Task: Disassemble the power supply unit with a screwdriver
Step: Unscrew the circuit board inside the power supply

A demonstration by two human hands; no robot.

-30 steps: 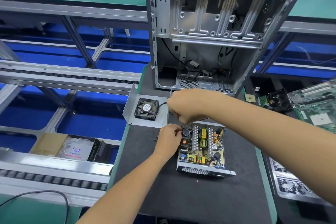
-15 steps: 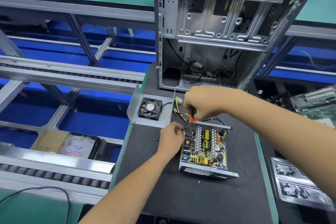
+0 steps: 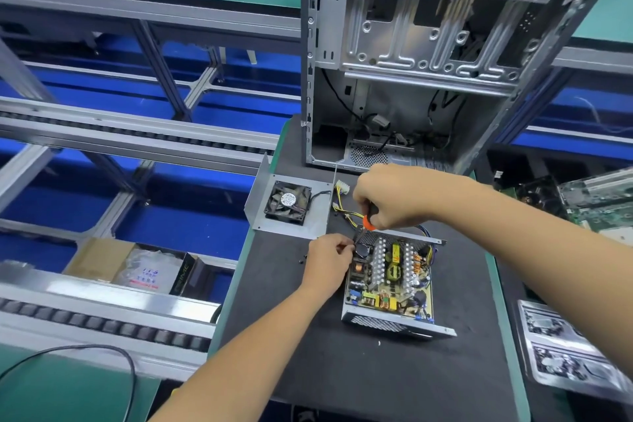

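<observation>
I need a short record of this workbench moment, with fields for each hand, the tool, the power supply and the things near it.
right hand: grips the screwdriver from above
left hand: fingers curled at the left edge of the power supply; what they pinch cannot be told
screwdriver: orange and black handle, tip down at the unit's far left corner
power supply: cover off, circuit board exposed, on the black mat
cover with fan: lies left of the unit
computer case: open, behind the unit
</observation>
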